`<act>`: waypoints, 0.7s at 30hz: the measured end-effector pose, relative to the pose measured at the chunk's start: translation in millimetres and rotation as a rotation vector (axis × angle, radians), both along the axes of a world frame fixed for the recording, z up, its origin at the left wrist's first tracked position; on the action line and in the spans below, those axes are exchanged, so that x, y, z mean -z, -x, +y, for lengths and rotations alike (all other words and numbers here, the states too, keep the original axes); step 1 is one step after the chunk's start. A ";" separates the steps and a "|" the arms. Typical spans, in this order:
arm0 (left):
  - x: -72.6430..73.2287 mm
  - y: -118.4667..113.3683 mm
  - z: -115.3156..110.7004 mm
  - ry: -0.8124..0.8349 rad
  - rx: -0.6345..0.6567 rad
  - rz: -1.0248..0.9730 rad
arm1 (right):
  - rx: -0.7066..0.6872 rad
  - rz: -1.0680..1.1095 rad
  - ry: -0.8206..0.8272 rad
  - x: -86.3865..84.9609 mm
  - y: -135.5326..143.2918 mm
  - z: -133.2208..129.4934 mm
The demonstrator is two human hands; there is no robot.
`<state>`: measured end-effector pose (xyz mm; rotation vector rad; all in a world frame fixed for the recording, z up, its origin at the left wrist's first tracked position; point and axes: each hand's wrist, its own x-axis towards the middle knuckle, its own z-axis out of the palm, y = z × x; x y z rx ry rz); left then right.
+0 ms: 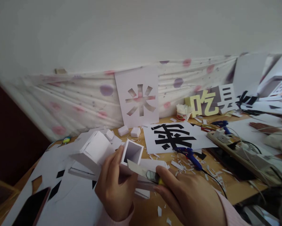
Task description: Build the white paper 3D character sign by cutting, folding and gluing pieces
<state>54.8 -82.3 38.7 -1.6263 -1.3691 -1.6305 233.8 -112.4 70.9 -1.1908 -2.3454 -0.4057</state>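
My left hand (116,185) is wrapped around a white hollow foam-board shape (134,151), whose square open end faces up. Other white box-like arms of what looks like the same piece stick out on both sides of the hand. In my right hand (190,196) is a utility knife (152,175) with a yellow part at the grip. Its wide blade lies across the near edge of the square opening, touching or very close to it. My fingers hide most of the knife's handle and part of the white shape.
A blue glue gun (192,160) lies right of my hands among white scraps. Behind are a sheet with a black character (175,138) and an upright cut-out board (122,100). A power strip (235,157), a phone (31,208) and another person's hand (261,127) are at the sides.
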 end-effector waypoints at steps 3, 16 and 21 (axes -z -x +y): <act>-0.3 -0.1 -1.0 -0.025 -0.023 0.008 | 0.021 0.002 -0.023 1.9 2.2 -2.1; -17.4 2.9 -16.1 0.000 -0.029 0.043 | 0.013 0.137 0.004 -6.7 -22.6 11.7; -10.7 2.5 -14.6 0.028 0.007 0.029 | -0.056 0.008 0.096 -14.2 -7.6 0.4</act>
